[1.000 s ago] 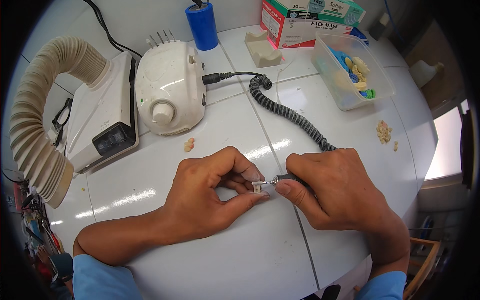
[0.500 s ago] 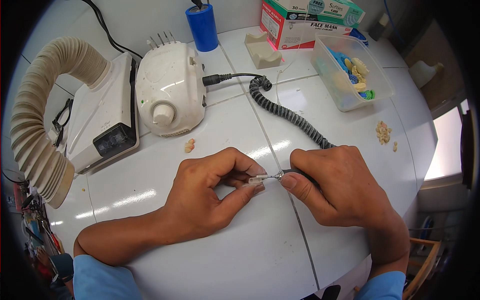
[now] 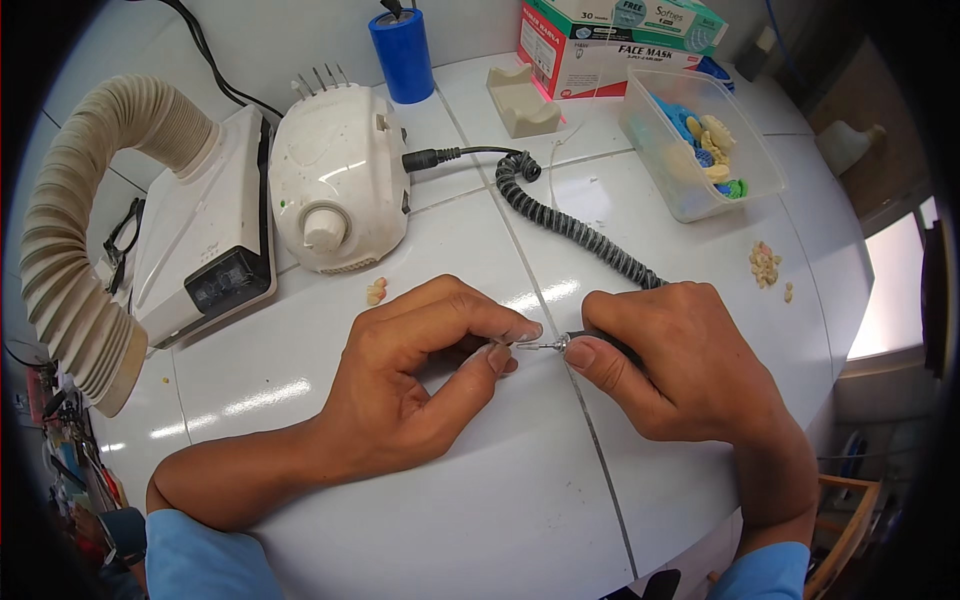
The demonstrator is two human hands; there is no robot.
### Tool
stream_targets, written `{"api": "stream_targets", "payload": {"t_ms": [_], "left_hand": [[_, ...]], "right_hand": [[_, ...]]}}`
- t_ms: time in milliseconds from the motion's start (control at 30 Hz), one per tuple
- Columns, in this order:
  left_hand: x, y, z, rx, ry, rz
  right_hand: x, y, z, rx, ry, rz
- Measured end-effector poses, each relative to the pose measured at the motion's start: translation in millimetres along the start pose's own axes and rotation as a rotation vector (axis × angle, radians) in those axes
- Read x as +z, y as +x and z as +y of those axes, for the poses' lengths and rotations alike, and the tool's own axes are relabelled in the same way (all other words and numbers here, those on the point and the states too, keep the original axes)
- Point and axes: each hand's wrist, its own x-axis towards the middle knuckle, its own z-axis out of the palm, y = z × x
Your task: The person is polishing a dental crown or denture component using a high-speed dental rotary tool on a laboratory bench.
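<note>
My right hand (image 3: 670,365) is wrapped round a black rotary handpiece (image 3: 625,353), its thumb near the metal nose. From that nose a thin metal bur (image 3: 537,346) points left toward the other hand. My left hand (image 3: 420,365) is closed in a pinch, thumb and forefinger meeting just beside the bur's tip. Its fingertips carry white dust and almost wholly cover the small whitish piece between them. Whether the bur touches that piece I cannot tell.
A coiled black cord (image 3: 580,235) links the handpiece to a white control unit (image 3: 335,190). Left of it stands a dust extractor (image 3: 205,230) with a ribbed hose (image 3: 65,240). Small tooth-like pieces (image 3: 765,264) lie at right, below a clear plastic tub (image 3: 680,200). Behind are a cradle (image 3: 525,105) and boxes (image 3: 600,65).
The left fingers have turned and closed over the whitish piece, which showed against the bur before. The bur now shows bare beside the fingertips. My right hand has hardly moved.
</note>
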Motion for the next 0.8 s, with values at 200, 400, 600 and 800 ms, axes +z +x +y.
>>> {"api": "stream_targets", "payload": {"t_ms": [200,400,600,800], "left_hand": [[-0.5,-0.9,3.2,-0.034,-0.022,0.004],[5.2,-3.3,7.6,-0.141,-0.149,0.06],[2.3,-3.3,4.6,-0.126,-0.04,-0.002],[1.7,-3.3,4.6,-0.117,-0.02,0.02]], "right_hand": [[-1.7,0.1,-1.6,0.006,-0.01,-0.027],[-0.8,0.3,-0.8,0.0,-0.013,-0.035],[-0.9,0.0,-1.4,0.012,-0.023,-0.048],[-2.5,0.5,-2.7,0.019,-0.031,-0.066]]}}
